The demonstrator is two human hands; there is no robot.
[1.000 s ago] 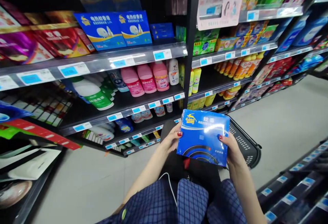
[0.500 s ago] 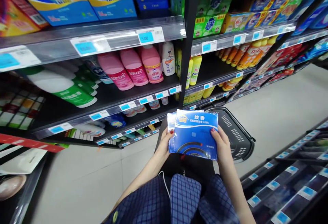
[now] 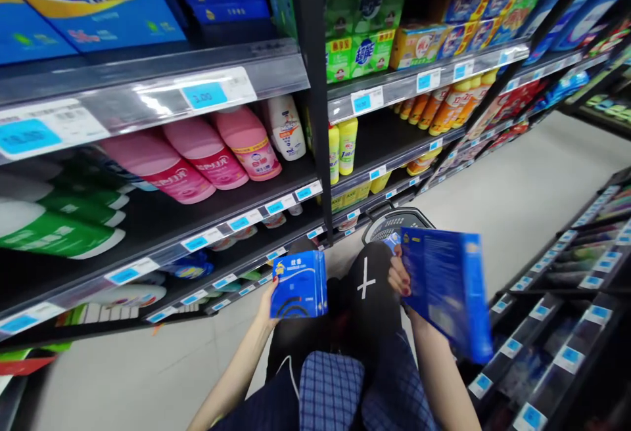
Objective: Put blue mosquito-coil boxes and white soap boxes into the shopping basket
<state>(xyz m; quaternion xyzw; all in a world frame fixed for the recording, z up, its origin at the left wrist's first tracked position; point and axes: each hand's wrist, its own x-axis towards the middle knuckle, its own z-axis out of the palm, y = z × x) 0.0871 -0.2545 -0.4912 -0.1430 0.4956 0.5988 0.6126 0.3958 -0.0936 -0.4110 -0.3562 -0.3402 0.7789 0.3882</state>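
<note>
My left hand (image 3: 267, 302) grips blue mosquito coil boxes (image 3: 296, 284) by their left edge. A second box edge shows behind the front one, whose printed face is turned up toward me. My right hand (image 3: 400, 278) is closed on the near left edge of another blue mosquito coil box (image 3: 441, 290), which is tilted and slightly blurred, its text-covered side showing. The two hands are apart, over my knees. Past my right knee stands a black shopping basket (image 3: 419, 215), partly hidden by the knee and the right-hand box. A bit of blue shows inside it.
Shelves on the left carry pink bottles (image 3: 249, 145), green-and-white bottles (image 3: 64, 227) and large blue boxes (image 3: 98, 7). Further right are green soap packs (image 3: 362, 53) and orange bottles (image 3: 451, 109). A low rack (image 3: 557, 332) lines the right side, beyond the grey floor (image 3: 493, 181).
The boxes held together in both hands are now separated. My left hand has gone left with its boxes, my right hand to the right with one. The view has shifted, and the basket is more hidden.
</note>
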